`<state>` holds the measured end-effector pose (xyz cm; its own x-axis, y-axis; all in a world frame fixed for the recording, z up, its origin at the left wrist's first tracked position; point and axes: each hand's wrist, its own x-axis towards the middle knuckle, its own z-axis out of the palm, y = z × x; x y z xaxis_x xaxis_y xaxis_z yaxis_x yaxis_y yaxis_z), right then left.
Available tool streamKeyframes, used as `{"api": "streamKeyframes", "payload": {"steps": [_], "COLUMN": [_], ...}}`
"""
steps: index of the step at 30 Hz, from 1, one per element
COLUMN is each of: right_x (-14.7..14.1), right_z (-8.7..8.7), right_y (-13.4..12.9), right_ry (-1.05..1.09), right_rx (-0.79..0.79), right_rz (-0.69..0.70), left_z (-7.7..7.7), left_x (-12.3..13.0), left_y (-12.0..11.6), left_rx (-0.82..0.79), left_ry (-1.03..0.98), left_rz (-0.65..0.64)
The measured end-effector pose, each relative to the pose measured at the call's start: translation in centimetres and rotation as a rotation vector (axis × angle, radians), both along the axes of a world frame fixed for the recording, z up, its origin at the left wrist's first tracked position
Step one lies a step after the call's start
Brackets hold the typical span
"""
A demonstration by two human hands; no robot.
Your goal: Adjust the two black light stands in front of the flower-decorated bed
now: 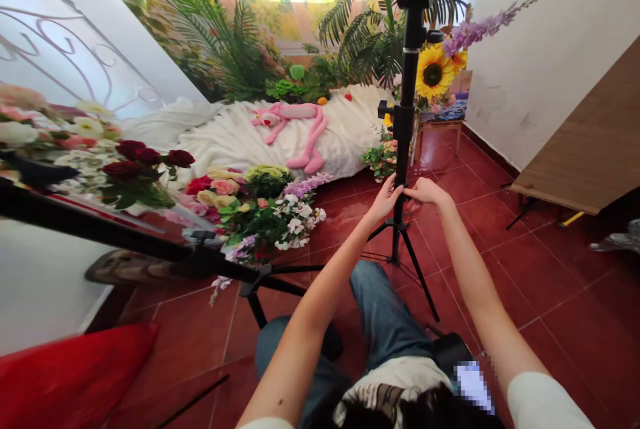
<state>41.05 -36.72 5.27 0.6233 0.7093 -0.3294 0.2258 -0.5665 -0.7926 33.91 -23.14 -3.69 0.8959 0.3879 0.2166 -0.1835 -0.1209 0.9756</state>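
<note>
We count two hands, the left hand (386, 201) and the right hand (424, 193), and two black stands, the left stand (150, 240) and the right stand (403, 122). Farther off we count one pink plush (298, 111), one orange fruit (322, 101) and one red fruit (348, 96). Leftward we make out four dark roses (123, 169); rightward, one board (583, 139).

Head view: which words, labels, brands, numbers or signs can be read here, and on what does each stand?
None can be read.
Print on the white shirt: too blurred to read.
Pixelated bright patch: nothing legible.
Black stand: no legible label.
</note>
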Motion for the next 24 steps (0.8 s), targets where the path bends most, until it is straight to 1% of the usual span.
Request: {"api": "streamKeyframes", "payload": {"steps": [2,4,6,8,9,11,12,13,15,18,21,24], "right_x": [-0.1,-0.2,-0.3,-0.3,-0.2,-0.1,-0.1,0.0,0.1,0.3,0.4,0.2], "right_z": [-0.2,-0.5,-1.0,-1.3,-1.4,-1.4,-1.4,-1.4,-1.5,-1.8,-2.2,-2.8], "right_y": [-0.1,0.0,0.0,-0.1,-0.1,-0.2,-0.3,-0.3,-0.4,-0.4,-0.5,-0.5], "right_ry": [0.059,0.088,0.115,0.123,0.120,0.100,0.083,0.060,0.003,-0.073,-0.164,-0.260], "right_rx": [0.031,0.053,0.080,0.092,0.088,0.075,0.067,0.060,0.046,0.002,-0.065,-0.085], "right_rz": [-0.041,-0.080,-0.111,-0.127,-0.126,-0.109,-0.100,-0.091,-0.081,-0.077,-0.086,-0.124], "left_z": [-1.2,-2.6,-4.1,-5.5,-6.1,-6.7,-6.7,-6.6,-5.9,-3.9,-1.1,2.0], "left_x": [-3.2,-7.4,-12.0,-16.7,-18.9,-23.0,-24.9,-26.6,-29.8,-33.3,-34.9,-34.5], "left_y": [1.1,2.5,4.3,6.1,7.1,8.9,9.8,10.7,12.4,14.7,16.5,18.0], "left_rx": [0.023,0.047,0.031,0.025,0.019,-0.014,-0.025,-0.029,-0.010,0.063,0.124,0.189], "left_ry": [0.046,0.114,0.196,0.282,0.306,0.337,0.344,0.341,0.312,0.230,0.127,-0.032], "left_rz": [-0.048,-0.001,0.055,0.162,0.245,0.404,0.499,0.594,0.768,0.967,1.184,1.444]}}
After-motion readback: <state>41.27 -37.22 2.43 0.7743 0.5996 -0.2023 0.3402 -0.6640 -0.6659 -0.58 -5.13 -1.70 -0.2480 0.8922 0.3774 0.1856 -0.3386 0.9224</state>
